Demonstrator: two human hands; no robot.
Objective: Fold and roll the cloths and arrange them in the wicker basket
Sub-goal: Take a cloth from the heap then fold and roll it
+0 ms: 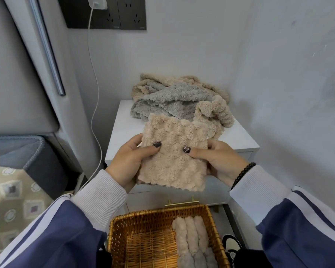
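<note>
Both hands, left hand (127,163) and right hand (217,161), grip a folded beige cloth (172,151), thumbs pressed on top. The wicker basket (124,229) at 6 o'clock holds rolled cloths (191,238); a cloth pile (172,97) lies at 12 o'clock on the white cabinet (124,124).

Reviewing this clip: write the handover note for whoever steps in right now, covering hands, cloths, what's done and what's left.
Left hand and right hand: both grip the folded beige cloth by its sides, above the white cabinet.
Wicker basket, below: rolled cloths lined up along its right side; left side bare.
Pile of unfolded cloths, beige and grey, at the cabinet's back.
Left: roll the held cloth, place it, then work through the pile.
</note>
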